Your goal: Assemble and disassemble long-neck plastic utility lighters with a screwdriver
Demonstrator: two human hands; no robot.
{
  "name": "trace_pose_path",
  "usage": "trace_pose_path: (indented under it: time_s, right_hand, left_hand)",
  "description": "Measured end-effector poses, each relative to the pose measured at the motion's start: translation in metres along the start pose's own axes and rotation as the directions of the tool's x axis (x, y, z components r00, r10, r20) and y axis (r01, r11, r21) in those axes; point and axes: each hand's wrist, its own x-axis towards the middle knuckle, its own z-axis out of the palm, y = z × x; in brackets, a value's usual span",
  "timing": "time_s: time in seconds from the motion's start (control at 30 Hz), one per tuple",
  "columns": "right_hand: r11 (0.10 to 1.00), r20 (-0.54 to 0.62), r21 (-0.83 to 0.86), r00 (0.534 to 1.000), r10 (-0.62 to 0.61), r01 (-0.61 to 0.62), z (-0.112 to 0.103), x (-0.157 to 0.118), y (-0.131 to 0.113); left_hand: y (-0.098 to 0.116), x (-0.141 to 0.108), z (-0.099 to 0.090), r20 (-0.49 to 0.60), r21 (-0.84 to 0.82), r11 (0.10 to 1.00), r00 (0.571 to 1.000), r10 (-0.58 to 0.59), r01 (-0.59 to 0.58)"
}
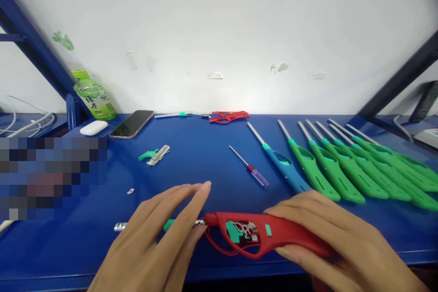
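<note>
A red gas lighter [287, 229] lies across the front of the blue table, its long side towards me. My right hand [345, 237] is wrapped round its handle, fingers on top and thumb below. My left hand [159, 239] is closed on the metal tube at the nozzle end, covering much of it. The tube's silver tip [119, 226] pokes out to the left, and a bit of its green collar [168, 224] shows between my fingers. Through the opening in the red body, a green part [233, 232] and thin white wires are visible.
Several green lighters [313, 169] and a blue one [285, 169] lie at the right. A screwdriver [256, 174], clear piece with green trigger [159, 155], red casing halves [230, 117], metal tube [171, 115], phone [132, 124], white case [94, 127] and bottle [94, 98] lie beyond.
</note>
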Motion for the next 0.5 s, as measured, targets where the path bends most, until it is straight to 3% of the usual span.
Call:
trace_pose_path:
  time_s: [0.07, 0.23, 0.5]
  right_hand:
    - [0.999, -0.018, -0.048, 0.999, -0.026, 0.025, 0.005, 0.004, -0.001]
    - [0.99, -0.063, -0.13, 0.995, -0.071, 0.063, 0.021, 0.004, -0.002]
    - [0.989, -0.038, -0.137, 0.998, -0.056, 0.051, 0.03, -0.003, -0.004]
  left_hand:
    - [-0.005, -0.002, 0.003, 0.012, -0.028, 0.999, 1.0, 0.021, -0.021]
    - [-0.013, -0.014, 0.01, 0.159, -0.059, 0.998, 0.987, 0.031, -0.022]
    - [-0.011, -0.014, 0.015, 0.156, -0.095, 0.995, 0.988, 0.007, 0.007]
